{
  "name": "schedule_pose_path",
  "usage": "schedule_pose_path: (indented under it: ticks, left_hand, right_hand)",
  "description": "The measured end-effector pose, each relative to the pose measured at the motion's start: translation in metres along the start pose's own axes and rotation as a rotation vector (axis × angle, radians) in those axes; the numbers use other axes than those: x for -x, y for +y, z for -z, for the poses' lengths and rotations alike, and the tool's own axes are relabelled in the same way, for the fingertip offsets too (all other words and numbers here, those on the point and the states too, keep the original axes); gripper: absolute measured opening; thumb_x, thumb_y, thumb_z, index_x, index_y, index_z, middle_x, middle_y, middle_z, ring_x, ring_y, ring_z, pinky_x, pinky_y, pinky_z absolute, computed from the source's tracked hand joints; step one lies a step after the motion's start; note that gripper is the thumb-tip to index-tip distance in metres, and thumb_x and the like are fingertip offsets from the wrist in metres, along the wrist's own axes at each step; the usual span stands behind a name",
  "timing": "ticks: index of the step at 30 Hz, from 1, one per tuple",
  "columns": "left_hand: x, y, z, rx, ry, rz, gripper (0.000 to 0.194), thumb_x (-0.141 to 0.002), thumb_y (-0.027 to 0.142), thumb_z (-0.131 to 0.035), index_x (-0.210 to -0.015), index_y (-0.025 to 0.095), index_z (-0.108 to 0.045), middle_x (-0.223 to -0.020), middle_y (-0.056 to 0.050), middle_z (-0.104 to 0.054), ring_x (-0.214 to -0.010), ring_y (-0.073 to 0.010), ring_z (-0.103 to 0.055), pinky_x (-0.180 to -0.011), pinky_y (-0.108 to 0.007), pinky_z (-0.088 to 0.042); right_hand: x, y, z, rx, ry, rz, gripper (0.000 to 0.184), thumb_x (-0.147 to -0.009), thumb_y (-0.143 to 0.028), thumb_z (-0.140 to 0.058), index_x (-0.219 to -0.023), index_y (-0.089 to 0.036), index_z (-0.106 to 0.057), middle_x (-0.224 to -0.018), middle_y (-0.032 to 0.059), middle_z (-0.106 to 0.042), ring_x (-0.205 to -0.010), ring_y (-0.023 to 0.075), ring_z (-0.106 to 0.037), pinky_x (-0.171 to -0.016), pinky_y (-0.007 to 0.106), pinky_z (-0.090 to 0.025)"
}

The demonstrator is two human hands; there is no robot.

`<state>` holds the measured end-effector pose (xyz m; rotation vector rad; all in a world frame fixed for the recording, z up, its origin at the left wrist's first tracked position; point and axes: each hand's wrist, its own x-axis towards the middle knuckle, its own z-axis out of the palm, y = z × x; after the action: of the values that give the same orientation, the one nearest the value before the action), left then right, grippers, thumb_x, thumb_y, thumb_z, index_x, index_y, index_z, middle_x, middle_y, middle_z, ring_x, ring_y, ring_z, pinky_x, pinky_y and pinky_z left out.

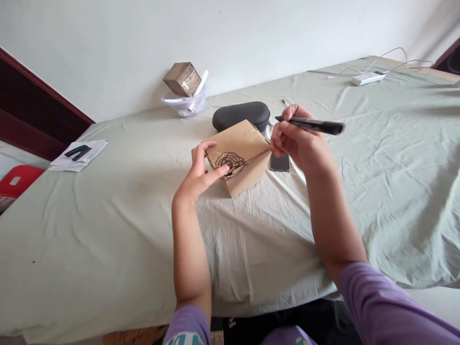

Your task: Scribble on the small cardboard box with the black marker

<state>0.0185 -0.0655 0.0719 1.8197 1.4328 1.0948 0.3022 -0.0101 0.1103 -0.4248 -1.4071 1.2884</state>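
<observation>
A small brown cardboard box (pixel 244 148) lies on the pale green sheet, with a black scribble (pixel 230 162) on its top face. My left hand (pixel 199 172) rests on the box's near left corner, its index finger stretched out and touching the scribble. My right hand (pixel 296 141) is raised just right of the box and closed around a black marker (pixel 316 125), which points to the right and lies roughly level. A dark phone (pixel 280 163) lies on the sheet under my right hand, beside the box.
A black oval case (pixel 240 114) sits behind the box. Farther back, a clear plastic bag (pixel 185 104) holds another taped box (pixel 182 78) and a white tube. Papers with a black stapler (pixel 78 152) lie at left. A white power strip (pixel 367 78) with cables lies at back right.
</observation>
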Motion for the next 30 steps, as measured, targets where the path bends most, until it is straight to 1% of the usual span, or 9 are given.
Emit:
schedule_pose_path:
  ticks: [3,5,7,9,12,15,19,24,30]
  left_hand:
    - [0.007,0.013,-0.004,0.003,-0.132,-0.034,0.099,-0.074,0.059,-0.094,-0.153,0.039,-0.036,-0.164,-0.01,-0.029,-0.162,-0.0383,-0.03,-0.135,-0.061,-0.034]
    - [0.011,0.02,-0.008,-0.016,-0.168,-0.066,0.117,-0.067,0.057,-0.099,-0.158,0.042,-0.026,-0.171,-0.01,-0.022,-0.166,-0.0402,-0.026,-0.136,-0.063,-0.033]
    - [0.014,0.025,-0.011,-0.035,-0.168,-0.063,0.126,-0.068,0.051,-0.1,-0.163,0.046,-0.017,-0.175,-0.009,-0.017,-0.167,-0.0409,-0.026,-0.136,-0.065,-0.033]
    - [0.018,0.03,-0.013,-0.046,-0.158,-0.043,0.129,-0.071,0.046,-0.099,-0.166,0.049,-0.011,-0.178,-0.008,-0.015,-0.166,-0.0413,-0.029,-0.136,-0.067,-0.033]
    - [0.02,0.036,-0.014,-0.065,-0.161,-0.008,0.129,-0.074,0.043,-0.096,-0.168,0.052,-0.007,-0.181,-0.006,-0.014,-0.167,-0.0408,-0.03,-0.135,-0.067,-0.036]
    - [0.02,0.04,-0.014,-0.084,-0.166,0.024,0.128,-0.076,0.043,-0.094,-0.168,0.053,-0.006,-0.181,-0.005,-0.013,-0.168,-0.0391,-0.03,-0.134,-0.065,-0.039]
    - [0.019,0.041,-0.015,-0.051,-0.159,0.036,0.128,-0.074,0.039,-0.096,-0.167,0.055,-0.009,-0.18,-0.004,-0.017,-0.165,-0.0417,-0.034,-0.133,-0.068,-0.039]
    - [0.019,0.04,-0.016,-0.025,-0.158,0.037,0.128,-0.074,0.041,-0.096,-0.169,0.048,-0.011,-0.175,-0.008,-0.028,-0.163,-0.0425,-0.037,-0.134,-0.065,-0.04]
    - [0.018,0.04,-0.017,-0.064,-0.122,0.0,0.126,-0.071,0.039,-0.099,-0.166,0.049,-0.017,-0.176,-0.007,-0.022,-0.164,-0.045,-0.035,-0.131,-0.066,-0.043]
  right_hand:
    - [0.01,-0.005,-0.029,0.061,0.012,0.099,0.036,-0.11,-0.057,-0.052,-0.095,-0.025,-0.057,-0.049,-0.0085,-0.048,-0.039,0.0109,-0.034,-0.044,0.029,-0.02]
    - [0.016,-0.004,-0.042,0.152,0.058,0.096,0.03,-0.109,-0.047,-0.048,-0.106,-0.023,-0.065,-0.052,-0.0072,-0.047,-0.043,0.0122,-0.034,-0.046,0.03,-0.022]
    - [0.019,-0.002,-0.048,0.253,0.08,0.094,0.014,-0.1,-0.031,-0.055,-0.103,-0.025,-0.067,-0.055,-0.0069,-0.046,-0.048,0.0128,-0.035,-0.051,0.03,-0.026]
    - [0.02,0.001,-0.049,0.334,0.059,0.11,0.005,-0.088,-0.021,-0.059,-0.088,-0.026,-0.061,-0.056,-0.0073,-0.043,-0.051,0.0124,-0.032,-0.054,0.03,-0.026]
    - [0.019,0.006,-0.048,0.415,0.014,0.18,0.008,-0.078,-0.018,-0.061,-0.076,-0.025,-0.056,-0.059,-0.0063,-0.045,-0.054,0.012,-0.034,-0.057,0.031,-0.028]
    - [0.018,0.007,-0.049,0.49,-0.052,0.23,0.005,-0.078,-0.021,-0.06,-0.074,-0.024,-0.059,-0.061,-0.0047,-0.054,-0.056,0.0131,-0.042,-0.063,0.033,-0.035]
    - [0.018,0.005,-0.051,0.603,-0.111,0.249,0.006,-0.077,-0.02,-0.057,-0.075,-0.023,-0.062,-0.064,-0.002,-0.063,-0.063,0.0165,-0.049,-0.076,0.037,-0.042]
    - [0.019,0.005,-0.053,0.63,-0.19,0.231,0.007,-0.078,-0.019,-0.055,-0.08,-0.022,-0.061,-0.066,-0.0028,-0.065,-0.066,0.0165,-0.05,-0.081,0.037,-0.041]
    - [0.021,0.008,-0.059,0.622,-0.14,0.266,0.005,-0.08,-0.018,-0.052,-0.077,-0.022,-0.053,-0.067,-0.004,-0.061,-0.062,0.0135,-0.046,-0.077,0.034,-0.04]
